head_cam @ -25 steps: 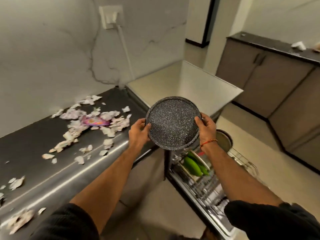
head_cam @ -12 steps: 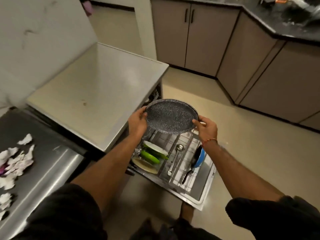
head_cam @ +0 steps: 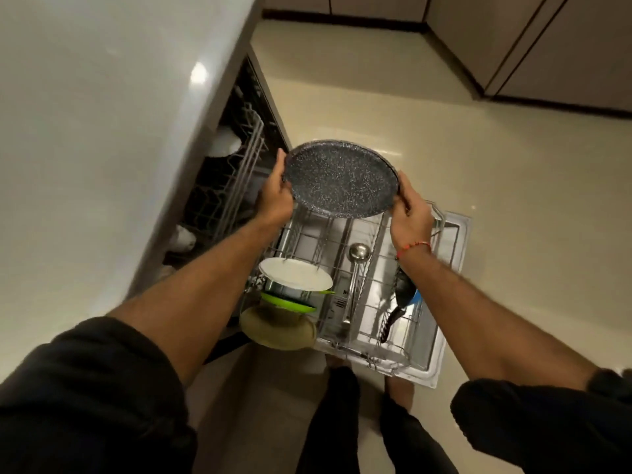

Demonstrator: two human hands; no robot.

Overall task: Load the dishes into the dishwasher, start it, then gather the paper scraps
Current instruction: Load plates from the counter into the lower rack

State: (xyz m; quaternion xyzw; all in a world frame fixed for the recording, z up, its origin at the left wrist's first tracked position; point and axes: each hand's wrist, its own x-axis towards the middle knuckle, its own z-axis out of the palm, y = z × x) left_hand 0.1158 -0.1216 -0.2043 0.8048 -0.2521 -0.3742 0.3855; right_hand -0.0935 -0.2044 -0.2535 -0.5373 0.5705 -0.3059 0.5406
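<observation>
Speckled grey plate held over the open dishwasher rack, ready to be slotted.

Wire lower rack [head_cam: 372, 268] sits pulled out on the open door; the speckled plate [head_cam: 342, 179] hovers above its far end, left hand [head_cam: 275, 196] and right hand [head_cam: 410, 213] each pinching an opposite rim. I'd tip it on edge into the bare tines beyond the white plate [head_cam: 295, 273], clear of the ladle [head_cam: 357, 253] lying mid-rack, and let go only once it stands.

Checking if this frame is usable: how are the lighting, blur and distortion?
Head view: dim, warm light; a glare spot on the white counter; wide-angle bending at the edges; the speckled plate fairly sharp, the rack and the forearms softer from motion blur.
</observation>
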